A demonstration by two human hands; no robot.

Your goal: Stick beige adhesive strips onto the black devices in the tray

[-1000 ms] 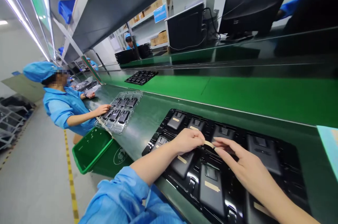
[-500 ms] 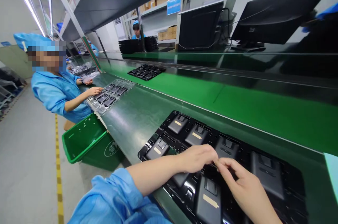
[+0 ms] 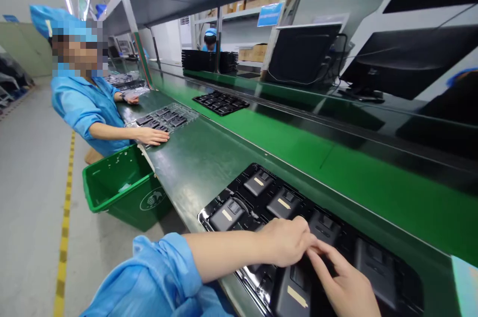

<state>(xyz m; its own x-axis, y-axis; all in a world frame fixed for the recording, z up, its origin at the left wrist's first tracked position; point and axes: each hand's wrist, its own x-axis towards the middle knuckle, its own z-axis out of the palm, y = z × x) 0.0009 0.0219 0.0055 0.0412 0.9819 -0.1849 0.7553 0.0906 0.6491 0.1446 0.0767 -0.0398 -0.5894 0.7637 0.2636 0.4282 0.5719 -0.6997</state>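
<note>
Black plastic tray (image 3: 203,218) of tan-striped devices (image 3: 258,183) under left hand (image 3: 287,242) and right hand (image 3: 341,282), fingers bunched, grip unclear.

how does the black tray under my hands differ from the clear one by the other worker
The black tray is opaque, the clear tray see-through. The black tray's items show pale strips, the clear tray's none visible. Both hold dark items in rows on the green belt.

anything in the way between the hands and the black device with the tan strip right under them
Nothing visible stands in the way. The left hand and right hand are right above the black device in the black tray, with no other object between them and it.
</note>
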